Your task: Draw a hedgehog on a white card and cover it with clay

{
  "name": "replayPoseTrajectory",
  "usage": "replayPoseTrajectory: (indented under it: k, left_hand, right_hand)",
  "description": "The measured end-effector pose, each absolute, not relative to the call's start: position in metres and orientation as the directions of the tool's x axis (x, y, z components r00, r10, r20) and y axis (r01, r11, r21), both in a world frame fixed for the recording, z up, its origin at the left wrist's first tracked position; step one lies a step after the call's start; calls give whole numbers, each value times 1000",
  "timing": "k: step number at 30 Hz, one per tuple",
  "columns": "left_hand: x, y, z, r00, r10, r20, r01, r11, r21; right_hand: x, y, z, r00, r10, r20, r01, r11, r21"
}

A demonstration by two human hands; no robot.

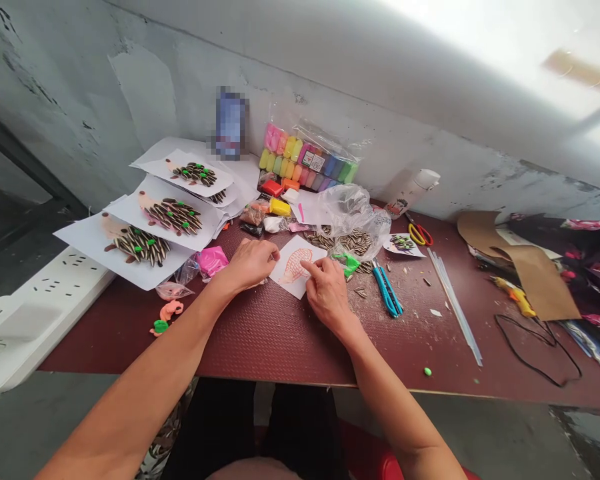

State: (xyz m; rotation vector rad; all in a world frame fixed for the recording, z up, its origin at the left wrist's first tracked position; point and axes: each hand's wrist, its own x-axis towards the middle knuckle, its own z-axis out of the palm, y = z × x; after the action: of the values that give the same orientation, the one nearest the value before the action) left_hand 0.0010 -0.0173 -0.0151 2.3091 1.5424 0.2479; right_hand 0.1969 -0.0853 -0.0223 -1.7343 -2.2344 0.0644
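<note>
A small white card (pixel 291 285) with an orange-red hedgehog outline lies on the table between my two hands. My left hand (pixel 253 265) rests at the card's left edge, its fingers curled together on that edge. The index finger of my right hand (pixel 327 291) stretches out onto the drawing, touching or just above it; the other fingers are bent. Behind the right hand are a pile of striped sunflower seeds (pixel 353 244) and a lump of green clay (pixel 349 264). A teal utility knife (pixel 387 290) lies to its right.
Left: stacked hedgehog sheets (pixel 155 250), pink clay (pixel 213 261) and a white power strip (pixel 10 333). Behind: bagged coloured clay (pixel 310 160) and a white bottle (pixel 413 192). Right: scissors (pixel 420 233), clear glue sticks (pixel 455 307), a yellow glue gun (pixel 517 297) with its cord.
</note>
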Motion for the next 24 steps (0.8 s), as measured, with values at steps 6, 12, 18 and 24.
replayPoseTrajectory:
  k: [6, 12, 18, 24]
  left_hand:
    - [-6, -10, -19, 430, 903, 19, 831, -404, 384]
    - [-4, -10, -16, 387, 922, -32, 871, -354, 340]
    - [-1, -15, -13, 352, 934, -69, 896, -314, 315]
    - [1, -15, -21, 365, 929, -59, 869, -317, 379]
  right_hand:
    - [204, -85, -6, -284, 930, 233, 909, 338, -244]
    - [210, -63, 8, -337, 924, 182, 921, 364, -141]
    - [210, -42, -9, -279, 944, 179, 947, 301, -114]
    - [206, -51, -23, -317, 937, 146, 941, 330, -76]
